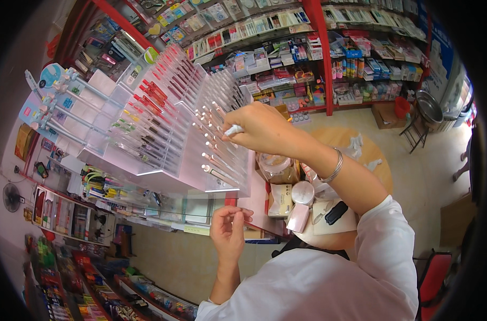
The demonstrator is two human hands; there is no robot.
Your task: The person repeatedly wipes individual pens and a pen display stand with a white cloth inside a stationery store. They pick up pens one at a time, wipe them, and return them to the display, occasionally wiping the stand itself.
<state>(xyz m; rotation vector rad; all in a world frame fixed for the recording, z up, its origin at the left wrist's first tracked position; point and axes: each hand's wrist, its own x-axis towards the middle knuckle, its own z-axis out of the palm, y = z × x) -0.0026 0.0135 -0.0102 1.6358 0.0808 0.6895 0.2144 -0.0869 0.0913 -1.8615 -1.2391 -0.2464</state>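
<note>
My right hand (259, 126) is closed around a crumpled white tissue (234, 130), with a silver bracelet (334, 165) on that wrist. It is over the front end of a clear tiered pen display stand (151, 173), beside a group of pens with pale round tops (213, 154). My fingers hide some of these pens; whether the tissue touches one I cannot tell. Lower down, in front of the stand, my left hand (228, 228) is raised with its fingers loosely curled and nothing visible in it. Red pens (153, 93) and green-topped pens (125, 130) fill other compartments.
At my right, a round wooden table (382, 180) holds a tissue pack (280, 199), a round white container (303, 192), a pink box (298, 218), a black case (336, 212) and crumpled tissues (355, 145). Stocked shelves (267, 84) stand behind. A red chair (436, 277) is at lower right.
</note>
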